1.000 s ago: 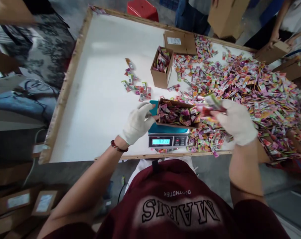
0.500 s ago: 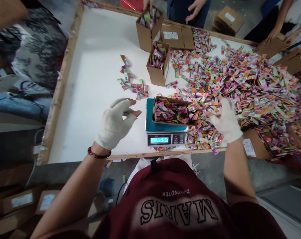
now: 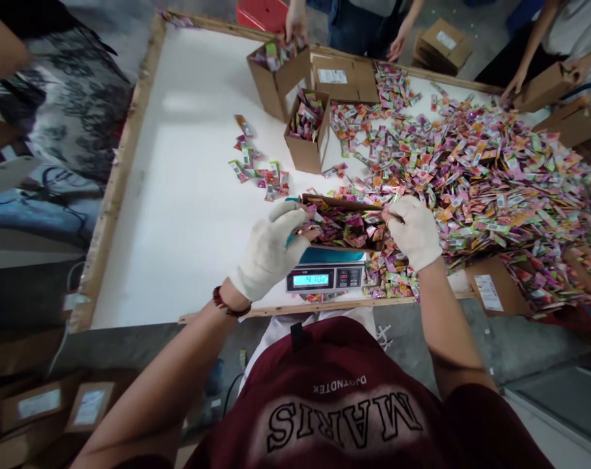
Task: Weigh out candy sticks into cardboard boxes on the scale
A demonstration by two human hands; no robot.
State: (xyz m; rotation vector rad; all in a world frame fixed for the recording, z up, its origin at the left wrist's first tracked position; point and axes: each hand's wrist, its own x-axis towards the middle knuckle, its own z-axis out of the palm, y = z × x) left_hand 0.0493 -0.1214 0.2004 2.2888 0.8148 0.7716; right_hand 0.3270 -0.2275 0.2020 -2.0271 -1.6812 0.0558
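Observation:
A narrow open cardboard box, filled with small colourful sachets, sits on the teal pan of a digital scale. The lit display seems to read 4102. My left hand, in a white glove with bare fingertips, grips the box's left end. At its right end, my right hand, gloved the same way, has fingers closed on the wall. The inner sides of both grips are partly hidden.
Loose sachets are heaped over the table's right side, with a small group left of centre. Two filled boxes stand beyond the scale. Co-workers' hands are at the far edge. A wooden rim borders the table.
Both my hands have come inward from either side onto the box's ends. The display has gone from about 4098 to about 4102. A co-worker's box at the far edge has tilted and shifted left.

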